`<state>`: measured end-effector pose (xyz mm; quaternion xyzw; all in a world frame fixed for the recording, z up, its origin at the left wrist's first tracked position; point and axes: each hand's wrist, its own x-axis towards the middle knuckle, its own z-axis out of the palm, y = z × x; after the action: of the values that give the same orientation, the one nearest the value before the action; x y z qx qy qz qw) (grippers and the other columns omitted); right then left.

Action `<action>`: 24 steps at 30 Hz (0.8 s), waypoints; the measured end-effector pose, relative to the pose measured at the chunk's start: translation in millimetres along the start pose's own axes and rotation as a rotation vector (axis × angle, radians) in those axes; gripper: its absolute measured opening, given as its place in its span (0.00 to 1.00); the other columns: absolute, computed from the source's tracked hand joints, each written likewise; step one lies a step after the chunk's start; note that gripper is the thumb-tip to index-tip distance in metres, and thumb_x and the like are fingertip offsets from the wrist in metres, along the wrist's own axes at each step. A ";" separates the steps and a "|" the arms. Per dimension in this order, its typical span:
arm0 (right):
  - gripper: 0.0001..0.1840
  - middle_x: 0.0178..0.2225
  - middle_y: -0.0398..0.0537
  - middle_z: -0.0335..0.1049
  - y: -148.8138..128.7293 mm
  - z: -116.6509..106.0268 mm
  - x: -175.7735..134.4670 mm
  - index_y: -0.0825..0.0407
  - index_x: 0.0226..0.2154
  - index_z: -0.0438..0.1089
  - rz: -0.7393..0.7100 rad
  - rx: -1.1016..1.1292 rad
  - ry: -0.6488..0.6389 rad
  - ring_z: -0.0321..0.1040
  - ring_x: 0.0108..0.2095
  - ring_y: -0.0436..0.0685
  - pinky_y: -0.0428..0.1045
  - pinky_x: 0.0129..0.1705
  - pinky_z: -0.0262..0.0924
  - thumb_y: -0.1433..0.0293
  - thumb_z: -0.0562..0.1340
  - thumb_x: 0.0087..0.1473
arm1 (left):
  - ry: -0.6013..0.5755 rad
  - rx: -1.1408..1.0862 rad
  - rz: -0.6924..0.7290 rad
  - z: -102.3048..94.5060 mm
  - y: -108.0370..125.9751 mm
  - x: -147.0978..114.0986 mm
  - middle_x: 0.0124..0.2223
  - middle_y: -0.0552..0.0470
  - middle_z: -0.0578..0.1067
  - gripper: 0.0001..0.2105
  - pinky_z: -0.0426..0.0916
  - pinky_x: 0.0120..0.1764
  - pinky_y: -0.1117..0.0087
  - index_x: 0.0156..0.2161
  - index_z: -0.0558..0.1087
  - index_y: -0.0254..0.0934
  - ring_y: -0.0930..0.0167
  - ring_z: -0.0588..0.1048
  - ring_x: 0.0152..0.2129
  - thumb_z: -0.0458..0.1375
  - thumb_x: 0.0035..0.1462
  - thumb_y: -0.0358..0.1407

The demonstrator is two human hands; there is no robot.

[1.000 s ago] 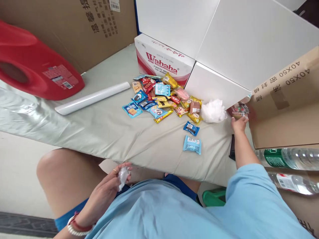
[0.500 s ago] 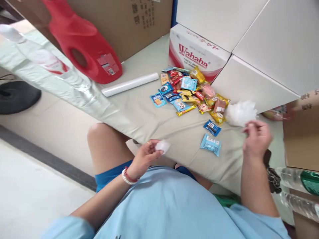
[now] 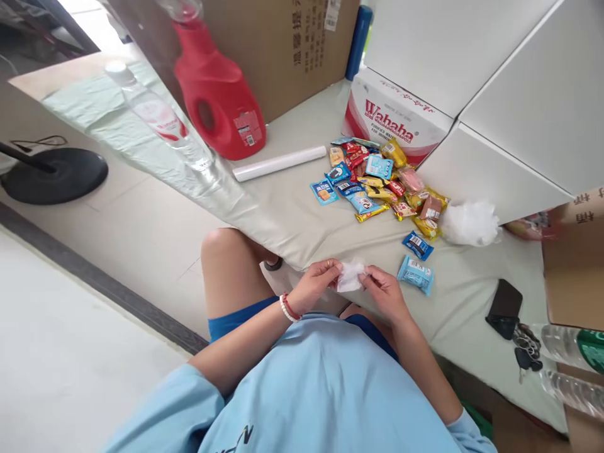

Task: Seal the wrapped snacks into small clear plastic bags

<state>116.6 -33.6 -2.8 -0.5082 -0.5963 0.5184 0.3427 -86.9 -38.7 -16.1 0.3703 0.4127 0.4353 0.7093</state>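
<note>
Between my hands, above my lap at the table's front edge, is a small translucent white plastic bag. My left hand pinches its left side, and my right hand pinches its right side. It looks flat, with nothing visible inside. Just right of my right hand lie a light-blue snack packet and a darker blue packet. Behind them spreads a heap of small wrapped snacks in blue, yellow and red. A bunch of similar translucent bags sits at the heap's right end.
Toward the back left stand a red detergent jug and a clear water bottle. A white roll lies before the jug. The Wahaba-style white-and-red carton backs the snacks. At right are a black phone, keys and bottles.
My right hand has moved left from beside the bunch of bags and now grips the small bag together with my left hand. The whole view has shifted slightly.
</note>
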 end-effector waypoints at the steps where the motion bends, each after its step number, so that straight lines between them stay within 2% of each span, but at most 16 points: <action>1: 0.16 0.29 0.45 0.71 -1.1 1.9 0.2 0.49 0.34 0.79 -0.030 -0.050 -0.004 0.67 0.30 0.54 0.49 0.35 0.64 0.54 0.64 0.61 | 0.010 0.009 -0.001 -2.6 0.6 -1.0 0.24 0.57 0.67 0.20 0.61 0.30 0.72 0.29 0.71 0.35 0.76 0.64 0.23 0.64 0.56 0.52; 4: 0.14 0.38 0.48 0.77 -1.6 9.7 -0.4 0.45 0.43 0.80 -0.140 -0.179 0.098 0.72 0.38 0.57 0.52 0.43 0.67 0.57 0.62 0.64 | 0.101 -0.005 0.014 -8.8 0.8 -1.8 0.23 0.58 0.66 0.20 0.58 0.27 0.73 0.27 0.71 0.35 0.77 0.62 0.21 0.66 0.54 0.52; 7: 0.13 0.47 0.50 0.77 1.5 15.1 -6.7 0.41 0.47 0.80 -0.289 -0.325 0.169 0.72 0.48 0.61 0.57 0.52 0.65 0.63 0.61 0.64 | 0.199 -0.095 0.008 -13.8 -0.9 -0.6 0.23 0.58 0.67 0.20 0.56 0.26 0.73 0.29 0.71 0.36 0.78 0.62 0.20 0.66 0.52 0.52; 10: 0.13 0.46 0.50 0.77 6.5 14.9 -19.3 0.38 0.46 0.81 -0.353 -0.399 0.222 0.72 0.45 0.62 0.60 0.50 0.66 0.65 0.62 0.63 | 0.263 -0.136 -0.015 -19.2 -3.0 1.6 0.23 0.58 0.68 0.20 0.57 0.26 0.74 0.30 0.71 0.36 0.77 0.64 0.20 0.67 0.50 0.53; 13: 0.09 0.40 0.50 0.76 9.1 8.7 -28.3 0.40 0.41 0.81 -0.268 -0.315 0.270 0.71 0.40 0.61 0.57 0.44 0.67 0.64 0.64 0.61 | 0.310 -0.104 0.015 -24.1 -2.5 3.0 0.24 0.56 0.69 0.21 0.59 0.27 0.73 0.31 0.71 0.36 0.77 0.65 0.21 0.66 0.51 0.54; 15: 0.09 0.39 0.49 0.75 7.2 2.7 -26.6 0.43 0.40 0.80 -0.166 -0.139 0.315 0.70 0.36 0.57 0.54 0.39 0.66 0.61 0.65 0.61 | 0.252 -0.004 0.058 -25.1 0.5 2.5 0.25 0.55 0.70 0.21 0.60 0.29 0.72 0.32 0.72 0.36 0.75 0.66 0.22 0.64 0.54 0.54; 18: 0.19 0.48 0.50 0.73 -0.5 -5.5 -12.6 0.44 0.50 0.75 -0.019 0.137 0.360 0.65 0.30 0.51 0.49 0.30 0.63 0.54 0.62 0.62 | 0.095 0.242 0.172 -20.9 7.4 0.7 0.27 0.53 0.72 0.19 0.63 0.32 0.70 0.33 0.74 0.36 0.73 0.68 0.25 0.60 0.60 0.53; 20: 0.26 0.52 0.51 0.72 -6.0 -8.7 -0.4 0.44 0.55 0.72 0.066 0.160 0.251 0.64 0.29 0.50 0.47 0.28 0.61 0.51 0.65 0.58 | 0.018 0.368 0.262 -16.4 11.2 0.5 0.30 0.50 0.74 0.18 0.65 0.35 0.69 0.33 0.76 0.36 0.71 0.70 0.29 0.58 0.64 0.50; 22: 0.27 0.45 0.50 0.76 -9.2 -10.0 10.0 0.47 0.50 0.75 0.140 0.105 0.082 0.63 0.28 0.51 0.47 0.29 0.61 0.52 0.70 0.51 | -0.026 0.402 0.326 -14.1 12.1 1.5 0.34 0.48 0.76 0.16 0.67 0.39 0.67 0.35 0.78 0.37 0.70 0.73 0.32 0.57 0.65 0.47; 24: 0.22 0.31 0.46 0.75 -9.3 -11.0 16.7 0.51 0.39 0.78 0.175 0.090 0.017 0.62 0.27 0.51 0.47 0.28 0.59 0.52 0.72 0.48 | -0.043 0.359 0.351 -16.2 9.8 3.2 0.38 0.46 0.78 0.14 0.68 0.42 0.66 0.39 0.79 0.37 0.68 0.74 0.35 0.57 0.65 0.45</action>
<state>120.4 -14.0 6.8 -0.5469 -0.5228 0.5682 0.3235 -103.8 -29.7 -14.6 0.5654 0.3976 0.4636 0.5544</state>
